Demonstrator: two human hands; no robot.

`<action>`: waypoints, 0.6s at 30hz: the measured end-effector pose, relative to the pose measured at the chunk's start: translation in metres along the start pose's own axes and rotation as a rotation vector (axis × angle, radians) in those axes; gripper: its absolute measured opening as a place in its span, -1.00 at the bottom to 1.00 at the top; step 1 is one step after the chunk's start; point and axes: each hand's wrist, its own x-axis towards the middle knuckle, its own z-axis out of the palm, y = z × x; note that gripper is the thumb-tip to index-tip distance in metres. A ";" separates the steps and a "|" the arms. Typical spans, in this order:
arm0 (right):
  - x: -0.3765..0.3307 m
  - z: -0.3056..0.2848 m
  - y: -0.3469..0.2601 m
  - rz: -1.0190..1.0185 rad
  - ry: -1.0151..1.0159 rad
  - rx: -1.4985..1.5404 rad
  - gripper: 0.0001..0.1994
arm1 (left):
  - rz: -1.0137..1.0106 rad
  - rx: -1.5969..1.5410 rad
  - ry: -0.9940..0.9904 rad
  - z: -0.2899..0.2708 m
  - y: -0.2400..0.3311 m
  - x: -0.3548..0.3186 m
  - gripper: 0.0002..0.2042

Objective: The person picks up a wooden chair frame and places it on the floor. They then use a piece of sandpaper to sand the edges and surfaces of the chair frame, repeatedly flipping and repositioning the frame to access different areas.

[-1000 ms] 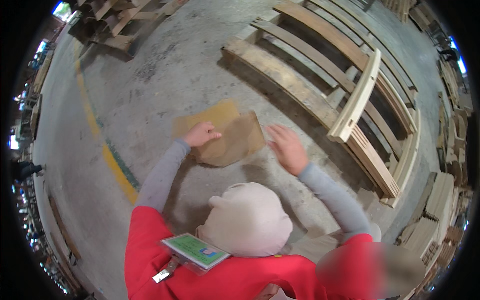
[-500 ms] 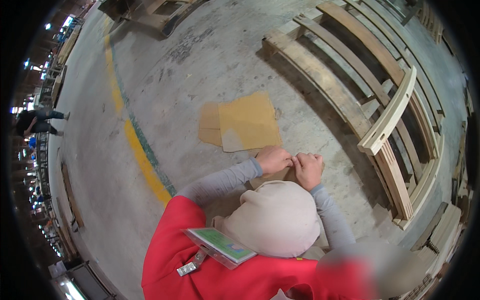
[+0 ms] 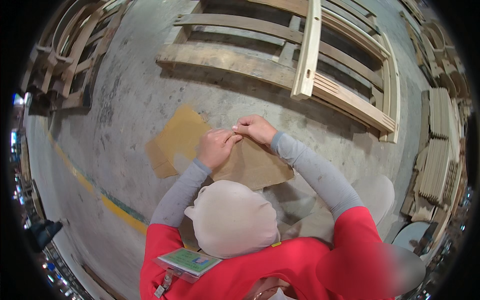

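The left hand (image 3: pixel 216 147) and right hand (image 3: pixel 256 129) pinch the far edge of the brown sheet (image 3: pixel 256 165), grips adjacent, presumably to steady one spot

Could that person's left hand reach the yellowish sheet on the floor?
Probably yes: the left hand is right beside the yellowish sheet, and nothing covers that sheet's upper part, though the hand seems busy beside the right hand over the brown sheet.

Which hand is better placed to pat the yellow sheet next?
Probably the left hand: it is closer to the yellow sheet, while the right hand is farther right. Both seem to pinch the brown cardboard, though.
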 end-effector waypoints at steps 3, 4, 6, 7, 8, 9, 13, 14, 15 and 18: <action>0.000 -0.011 -0.007 0.003 -0.017 -0.112 -0.70 | 0.035 0.002 -0.073 -0.005 -0.004 0.010 -0.83; -0.002 -0.016 -0.008 -0.035 0.002 -0.191 -0.70 | 0.024 -0.067 -0.099 -0.009 -0.006 0.016 -0.83; -0.009 -0.023 -0.013 -0.086 -0.006 -0.336 -0.69 | 0.021 -0.145 -0.153 -0.014 -0.012 0.023 -0.83; -0.013 -0.027 -0.017 -0.100 -0.029 -0.398 -0.68 | 0.033 -0.152 -0.187 -0.014 -0.014 0.026 -0.82; -0.014 -0.024 -0.027 -0.117 -0.059 -0.456 -0.67 | 0.036 -0.156 -0.222 -0.015 -0.022 0.026 -0.80; -0.014 -0.023 -0.038 -0.048 -0.121 -0.602 -0.61 | -0.065 -0.224 -0.236 -0.017 -0.030 0.025 -0.80; -0.018 -0.011 -0.041 -0.697 0.315 -0.914 -0.49 | -0.516 -0.656 -0.171 -0.014 -0.069 0.041 -0.81; -0.022 -0.014 -0.050 -0.737 0.255 -0.906 -0.48 | -0.663 -0.786 -0.117 -0.020 -0.085 0.041 -0.81; -0.026 -0.018 -0.058 -0.777 0.195 -0.896 -0.47 | -0.746 -0.882 -0.156 -0.022 -0.097 0.034 -0.81; -0.037 -0.030 -0.075 -0.846 0.081 -0.992 -0.56 | -0.894 -1.092 -0.287 -0.022 -0.126 0.022 -0.80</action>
